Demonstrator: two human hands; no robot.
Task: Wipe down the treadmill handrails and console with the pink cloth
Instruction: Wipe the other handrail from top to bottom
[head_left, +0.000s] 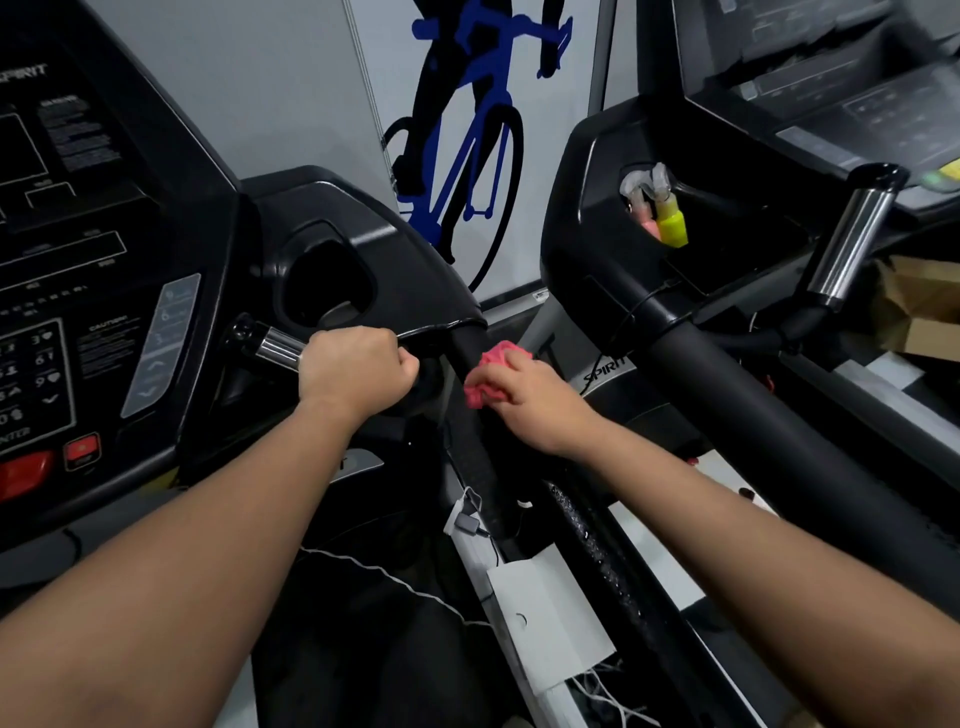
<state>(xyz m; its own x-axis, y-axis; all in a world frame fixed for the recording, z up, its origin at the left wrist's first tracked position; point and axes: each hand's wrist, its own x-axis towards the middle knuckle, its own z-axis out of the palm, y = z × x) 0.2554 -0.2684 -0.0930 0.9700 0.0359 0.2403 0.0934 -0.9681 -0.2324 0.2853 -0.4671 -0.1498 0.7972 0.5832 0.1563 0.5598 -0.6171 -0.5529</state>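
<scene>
A crumpled pink cloth (487, 375) lies against the black right handrail (480, 457) of the treadmill, just below the console's corner. My right hand (535, 400) grips the cloth and presses it onto the rail. My left hand (358, 366) is curled around the chrome pulse grip bar (275, 347) in front of the console. The dark console (88, 291) with its keypad and red stop button fills the left side, and its cup holder (327, 280) sits above my left hand.
A second treadmill stands to the right, with its black handrail (753, 415) and chrome grip (852, 234). Two small spray bottles (665, 218) sit in its tray. Cardboard (919, 306) lies at far right. Cables and white paper (550, 618) hang between the machines.
</scene>
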